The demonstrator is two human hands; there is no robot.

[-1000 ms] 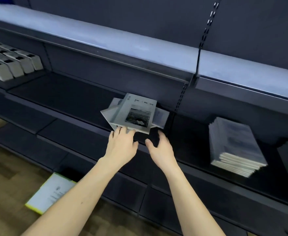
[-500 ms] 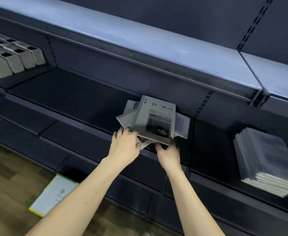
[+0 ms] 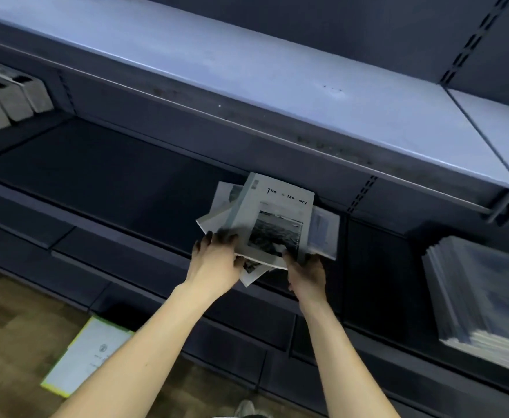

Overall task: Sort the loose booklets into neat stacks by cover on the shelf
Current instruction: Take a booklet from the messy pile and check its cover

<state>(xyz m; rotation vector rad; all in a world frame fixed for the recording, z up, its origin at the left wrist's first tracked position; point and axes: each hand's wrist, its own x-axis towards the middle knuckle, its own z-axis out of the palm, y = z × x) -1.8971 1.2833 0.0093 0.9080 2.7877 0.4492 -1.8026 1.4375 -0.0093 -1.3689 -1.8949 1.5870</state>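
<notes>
- Left hand (image 3: 217, 262): closed round the near-left edge of the loose booklets (image 3: 265, 224), fingers curled over the top at about 11 o'clock from the wrist, fingertips lost in shadow and blur.
- Right hand (image 3: 307, 274): clamped on the pile's near-right corner, thumb (image 3: 287, 255) lying on the top cover, remaining fingers tucked beneath and hidden.
- Top booklet (image 3: 277, 218): grey cover, dark sea photograph, partly legible title "Tim… Me…ory"; tilted, far edge raised.
- Beneath it, more booklets fanned out unevenly, corners jutting at 9 o'clock, 3 o'clock and 6 o'clock from the top cover.
- Whole pile held over the front lip of the dark middle shelf (image 3: 111, 176), centre of view; whether resting on the shelf or lifted clear, impossible to tell.
- Neat stack of booklets (image 3: 482, 300): on the same shelf level, at 3 o'clock from the hands, well apart, blurred.
- Grey boxes (image 3: 9, 98): lined up at the far left of the shelf, at 10 o'clock.
- Upper shelf (image 3: 247, 67): pale blue, overhead at 12 o'clock.
- White sheet with yellow-green edge (image 3: 87, 357): on the wooden floor (image 3: 9, 342) at 7 o'clock.
</notes>
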